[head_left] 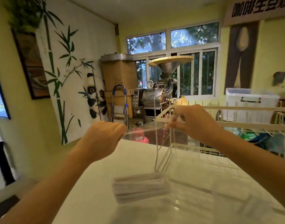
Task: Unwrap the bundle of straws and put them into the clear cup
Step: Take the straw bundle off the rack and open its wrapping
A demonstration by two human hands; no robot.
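A bundle of white paper-wrapped straws (138, 186) lies on the white counter (93, 191), near its middle. Above it I hold a thin clear wrapper band (145, 130) stretched between both hands, and a loop of it hangs down towards the bundle. My left hand (103, 135) is closed in a fist on one end. My right hand (193, 122) pinches the other end between thumb and fingers. The clear cup (230, 199) stands at the lower right of the counter, faint and blurred, to the right of the bundle.
A clear acrylic stand (164, 157) stands just behind the bundle. A white wire dish rack (245, 125) fills the right side. A pink object (139, 135) sits beyond the counter's far edge, with a coffee roaster (156, 96) and a storage box (250, 101) further back.
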